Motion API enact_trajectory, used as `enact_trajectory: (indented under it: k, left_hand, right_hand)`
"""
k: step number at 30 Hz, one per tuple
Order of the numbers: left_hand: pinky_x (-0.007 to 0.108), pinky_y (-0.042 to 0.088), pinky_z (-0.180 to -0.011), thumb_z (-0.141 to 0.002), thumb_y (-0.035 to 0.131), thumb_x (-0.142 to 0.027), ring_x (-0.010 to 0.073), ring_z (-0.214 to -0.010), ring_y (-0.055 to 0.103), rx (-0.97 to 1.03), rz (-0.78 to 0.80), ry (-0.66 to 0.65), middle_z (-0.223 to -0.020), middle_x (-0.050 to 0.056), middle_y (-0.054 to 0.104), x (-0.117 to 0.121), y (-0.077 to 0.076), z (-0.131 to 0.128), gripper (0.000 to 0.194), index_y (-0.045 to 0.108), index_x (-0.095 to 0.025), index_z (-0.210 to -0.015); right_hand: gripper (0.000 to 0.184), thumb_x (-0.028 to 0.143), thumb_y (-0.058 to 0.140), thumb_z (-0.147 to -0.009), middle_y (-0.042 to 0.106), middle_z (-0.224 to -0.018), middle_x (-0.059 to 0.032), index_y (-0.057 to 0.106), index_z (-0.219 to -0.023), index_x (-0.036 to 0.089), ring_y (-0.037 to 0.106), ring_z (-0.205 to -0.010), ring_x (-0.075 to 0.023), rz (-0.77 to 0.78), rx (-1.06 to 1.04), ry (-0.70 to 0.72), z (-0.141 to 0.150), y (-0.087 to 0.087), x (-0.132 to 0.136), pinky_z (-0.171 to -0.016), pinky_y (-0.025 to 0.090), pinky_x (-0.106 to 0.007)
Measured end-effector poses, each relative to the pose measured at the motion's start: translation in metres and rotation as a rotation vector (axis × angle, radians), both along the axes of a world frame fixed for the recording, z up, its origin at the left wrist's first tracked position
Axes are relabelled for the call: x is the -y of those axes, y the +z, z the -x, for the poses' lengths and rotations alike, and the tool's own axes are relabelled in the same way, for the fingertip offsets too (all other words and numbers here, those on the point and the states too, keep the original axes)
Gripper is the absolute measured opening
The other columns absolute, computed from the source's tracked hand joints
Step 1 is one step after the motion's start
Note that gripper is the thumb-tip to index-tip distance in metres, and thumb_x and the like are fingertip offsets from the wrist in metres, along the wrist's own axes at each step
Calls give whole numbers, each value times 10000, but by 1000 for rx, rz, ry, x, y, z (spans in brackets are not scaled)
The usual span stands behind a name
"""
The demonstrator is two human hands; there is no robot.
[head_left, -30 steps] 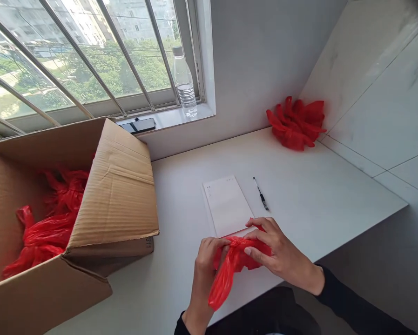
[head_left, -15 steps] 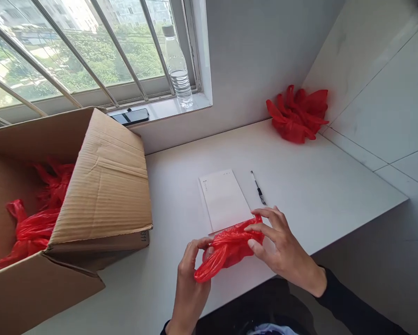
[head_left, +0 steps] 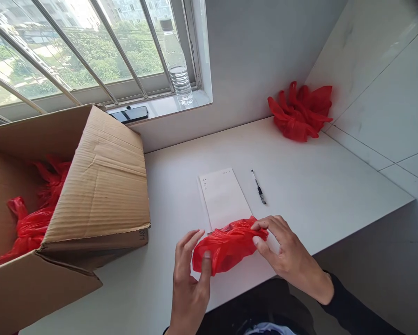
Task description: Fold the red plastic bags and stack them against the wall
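Between your two hands, low over the near edge of the white tabletop [head_left: 300, 186], sits the crumpled red plastic bag [head_left: 226, 244], its far side lapping onto the lower end of the white paper sheet [head_left: 224, 195].

The thin film looks slippery and springy. If your pinch loosens, the bundle would likely puff open again, and a pull from one side only could drag it off the table edge toward your lap. The sheet beneath could also slide along with the bag, and the black pen [head_left: 258, 186] just beyond your right fingertips could get nudged if that hand sweeps forward.

Your right hand [head_left: 286, 256] is partly closed, thumb and forefinger pinching the bag's right end. Your left hand [head_left: 190, 274] is more open: fingers spread and raised, with the thumb pressing on the bag's left front; whether the fingers behind actually touch the film is not clear.

Off to your left stands the open brown cardboard box [head_left: 90, 195] with more red bags inside, and well beyond your right hand a pile of red plastic bags [head_left: 300, 114] lies against the tiled wall.
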State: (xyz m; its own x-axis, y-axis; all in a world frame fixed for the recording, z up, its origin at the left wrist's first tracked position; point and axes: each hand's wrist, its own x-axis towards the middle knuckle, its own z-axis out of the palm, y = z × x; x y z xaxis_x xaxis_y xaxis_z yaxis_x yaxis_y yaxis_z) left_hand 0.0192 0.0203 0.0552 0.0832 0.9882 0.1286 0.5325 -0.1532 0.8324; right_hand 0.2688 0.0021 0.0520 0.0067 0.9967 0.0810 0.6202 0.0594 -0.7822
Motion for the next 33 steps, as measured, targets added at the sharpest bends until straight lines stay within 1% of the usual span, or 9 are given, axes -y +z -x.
enact_trajectory:
  k: [2,5,10,12,15,18,22,30,33]
  left_hand:
    - [295,597,-766,-995,628,-273,270,-1249,594,-51,-91,-118,-1381,84,602,-2,5,-7,411,628,-357,-1397]
    - [347,570,-869,-985,636,-204,234,-1056,640,-65,-205,-188,-1083,54,687,-7,8,-11,231,743,-312,-1159]
    - [306,549,-809,-1004,641,-348,203,-942,697,136,38,132,-998,16,729,-5,14,-1,96,699,-277,-1029]
    - [305,555,-846,-1015,614,-384,208,-1012,704,209,95,145,-1071,21,726,-2,20,-3,132,676,-284,-1076]
    - [296,552,-882,-976,677,-326,206,-1100,665,140,11,30,-1173,28,688,0,29,-12,264,630,-320,-1236]
    - [259,540,-809,-953,688,-207,175,-1001,649,99,-149,-65,-1080,11,666,-2,36,-17,264,676,-333,-1185]
    - [264,523,-757,-945,678,-180,175,-933,637,99,-251,119,-1052,28,607,0,44,-11,234,783,-324,-1096]
    - [274,523,-743,-928,694,-430,197,-845,689,349,99,280,-954,18,732,18,68,-28,160,720,-277,-970]
    - [224,488,-671,-853,782,-433,155,-778,635,411,234,293,-874,-21,672,15,72,-37,274,566,-267,-885]
  right_hand:
    - [201,444,549,-1038,676,-1087,-55,606,-1176,308,588,-1055,-286,11,-22,41,8,2,-2,-917,531,-481]
    - [204,463,530,-1045,667,-997,-40,620,-1082,283,586,-957,-263,37,-81,17,12,7,-3,-852,512,-446]
    - [216,480,487,-1053,614,-1007,-12,565,-1059,279,586,-958,-216,203,-359,-175,3,15,1,-709,474,-329]
    - [184,461,494,-1053,588,-1003,6,537,-1037,283,565,-978,-198,205,-407,-185,2,17,4,-755,465,-313]
    - [212,494,557,-1032,545,-974,30,508,-1018,288,523,-916,-168,235,-413,-115,5,21,4,-758,452,-285]
    - [291,552,573,-1027,533,-909,39,516,-957,276,503,-830,-147,235,-443,-85,8,26,4,-693,442,-255]
    - [293,546,531,-1058,533,-843,48,547,-956,272,511,-750,-120,180,-536,-209,4,31,6,-671,448,-223]
    - [240,514,616,-1022,638,-1079,11,562,-1126,305,636,-964,-151,176,-469,-241,3,34,16,-806,536,-241]
    - [305,386,714,-969,597,-1210,-12,546,-1214,318,595,-1166,-182,-64,-327,-337,9,43,23,-958,514,-268]
